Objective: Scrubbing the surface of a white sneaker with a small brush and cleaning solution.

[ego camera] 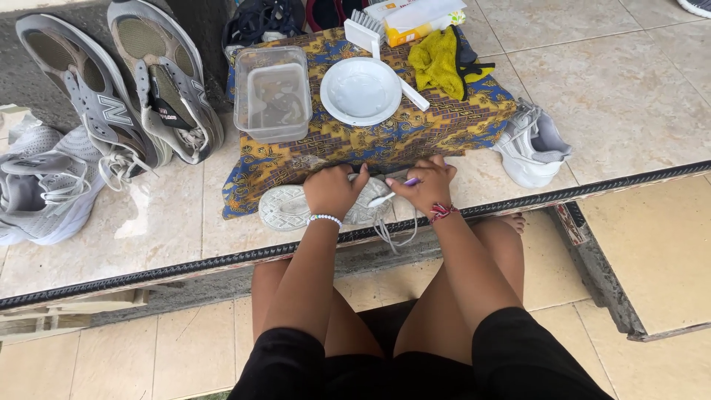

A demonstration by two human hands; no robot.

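The left hand (332,190) is curled around a white sneaker (311,206) lying sole-outward on the tiled floor (622,96) at the near edge of a patterned cloth (415,133). The right hand (428,185) pinches a small brush with a purple and white handle (394,194), its tip against the shoe. On the cloth sit a clear plastic tub (272,92), a white bowl (361,91) and a yellow rag (437,61). 1 more white sneaker (529,144) lies to the right, and 2 grey sneakers (118,81) lean at the left.
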